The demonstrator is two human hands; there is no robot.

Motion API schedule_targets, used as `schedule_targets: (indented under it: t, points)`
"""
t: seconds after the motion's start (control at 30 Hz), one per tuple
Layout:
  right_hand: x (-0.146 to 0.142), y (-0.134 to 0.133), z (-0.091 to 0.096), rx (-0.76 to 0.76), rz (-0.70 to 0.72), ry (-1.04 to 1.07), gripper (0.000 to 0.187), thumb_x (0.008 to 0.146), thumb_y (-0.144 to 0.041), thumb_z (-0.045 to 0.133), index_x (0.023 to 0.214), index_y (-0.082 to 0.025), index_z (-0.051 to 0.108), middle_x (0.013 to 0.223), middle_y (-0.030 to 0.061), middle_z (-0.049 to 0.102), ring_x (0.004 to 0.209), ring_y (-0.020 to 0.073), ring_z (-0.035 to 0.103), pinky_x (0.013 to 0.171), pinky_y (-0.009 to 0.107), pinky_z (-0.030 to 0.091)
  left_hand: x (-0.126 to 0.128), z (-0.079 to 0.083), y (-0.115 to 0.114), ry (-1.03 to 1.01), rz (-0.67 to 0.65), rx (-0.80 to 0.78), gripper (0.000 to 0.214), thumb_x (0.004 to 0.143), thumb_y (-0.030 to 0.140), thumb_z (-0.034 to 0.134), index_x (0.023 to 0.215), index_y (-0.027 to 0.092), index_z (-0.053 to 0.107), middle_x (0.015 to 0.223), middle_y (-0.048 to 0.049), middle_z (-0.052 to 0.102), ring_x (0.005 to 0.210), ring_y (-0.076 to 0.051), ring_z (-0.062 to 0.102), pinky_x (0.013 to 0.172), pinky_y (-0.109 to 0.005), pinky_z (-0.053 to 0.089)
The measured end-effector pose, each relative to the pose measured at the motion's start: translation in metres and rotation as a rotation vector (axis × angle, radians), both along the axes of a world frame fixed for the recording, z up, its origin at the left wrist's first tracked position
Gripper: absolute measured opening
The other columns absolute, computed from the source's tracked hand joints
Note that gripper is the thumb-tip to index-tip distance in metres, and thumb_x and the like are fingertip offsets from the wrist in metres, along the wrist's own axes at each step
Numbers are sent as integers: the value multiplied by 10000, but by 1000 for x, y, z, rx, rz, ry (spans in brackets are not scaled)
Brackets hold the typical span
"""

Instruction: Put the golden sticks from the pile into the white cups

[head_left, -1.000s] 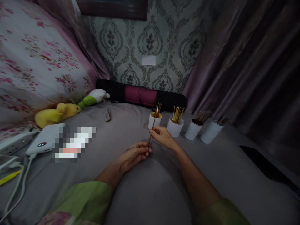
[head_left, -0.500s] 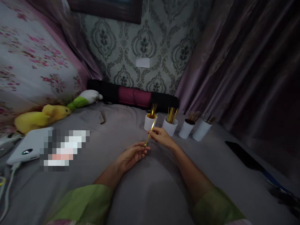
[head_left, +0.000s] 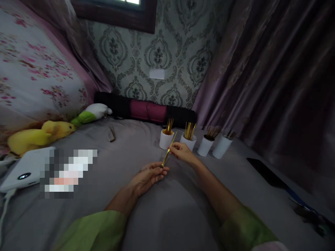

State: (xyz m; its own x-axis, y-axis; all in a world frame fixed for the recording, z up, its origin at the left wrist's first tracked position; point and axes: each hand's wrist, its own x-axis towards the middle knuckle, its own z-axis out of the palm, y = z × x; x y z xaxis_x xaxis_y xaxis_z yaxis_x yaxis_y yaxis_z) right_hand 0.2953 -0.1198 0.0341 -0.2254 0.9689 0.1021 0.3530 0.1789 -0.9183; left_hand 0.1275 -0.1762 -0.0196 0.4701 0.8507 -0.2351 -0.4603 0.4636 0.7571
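Observation:
A thin, shiny gold strip (head_left: 172, 141) slants upward between my hands. My right hand (head_left: 181, 150) pinches it around the middle with thumb and fingertips. At its lower end the strip meets the thumb and fingers of my left hand (head_left: 150, 176), which are closed on it; its very tip is hard to make out there. Just behind my right hand stand a white cup with a yellow inside (head_left: 165, 140) and a wider white cup (head_left: 192, 144), both holding several gold strips.
Farther right are a white cup with brown strips (head_left: 205, 147) and a taller white cup (head_left: 221, 149). Several thin brown pieces (head_left: 112, 134) lie on the grey sheet. A white power bank (head_left: 28, 167), a yellow plush toy (head_left: 28, 139) and a dark flat object (head_left: 264, 170) flank the area.
The gold strip has turned slightly between my fingers and reflects less light. Both hands stay close together in nearly the same pose. The view has tilted up a little.

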Motion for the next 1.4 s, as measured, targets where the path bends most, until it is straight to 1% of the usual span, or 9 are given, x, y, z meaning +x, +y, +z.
schedule_targets:
  t: [0.1,0.3,0.43,0.57,0.73,0.9,1.17,1.3,1.4]
  points:
    - [2,3,6,-5,-53,15,239,708,-375,515,714,-139,550,571,-23,520,369,34,340,351,173,242,0,0,0,1,-7,2,301,694,71,588,984,100,512,1008,-149,606,719,-91,593,644,-185,476]
    - [8,14,13,58,-112,60,223,729,-338,485,744,-133,571,581,-19,516,372,34,352,338,168,248,0,-1,2,-10,-10,6,314,697,75,588,998,96,499,1007,-151,605,726,-93,593,668,-190,480]
    - [10,21,18,48,-172,122,204,758,-298,446,769,-129,560,580,-21,506,346,27,340,308,161,222,0,2,1,2,-6,0,314,695,68,587,995,97,498,1004,-146,606,726,-94,594,661,-187,482]
    - [13,24,25,45,-217,164,185,771,-283,444,745,-130,544,572,-19,513,342,25,338,295,151,228,0,5,0,29,6,-15,326,685,57,594,993,91,492,999,-148,605,712,-96,595,651,-188,484]
    - [18,24,31,43,-243,190,164,784,-238,438,725,-125,540,556,-19,514,330,20,334,285,148,221,0,1,1,13,-10,1,319,681,61,599,984,89,506,1013,-154,599,727,-102,597,647,-188,483]
    - [23,24,33,24,-257,185,158,787,-205,427,695,-130,531,533,-23,517,319,20,336,279,148,215,0,-1,2,11,-5,1,302,678,58,599,969,83,523,1017,-158,596,718,-99,595,648,-186,483]
    - [27,22,36,5,-278,204,164,785,-233,447,678,-137,527,527,-18,536,338,24,343,293,147,225,1,2,4,-3,20,-37,280,674,73,611,944,82,536,981,-146,609,723,-109,598,633,-186,488]
    - [33,23,46,46,-306,210,157,783,-227,463,680,-130,530,537,-10,527,350,23,350,303,140,230,1,2,5,-36,50,-66,222,685,85,606,902,76,559,913,-126,622,682,-94,589,597,-171,480]
    - [41,26,57,109,-331,226,173,789,-232,461,671,-126,529,550,-4,532,353,20,356,310,137,235,-1,4,7,-73,71,-99,175,708,78,575,882,74,572,854,-105,626,652,-82,579,582,-168,476]
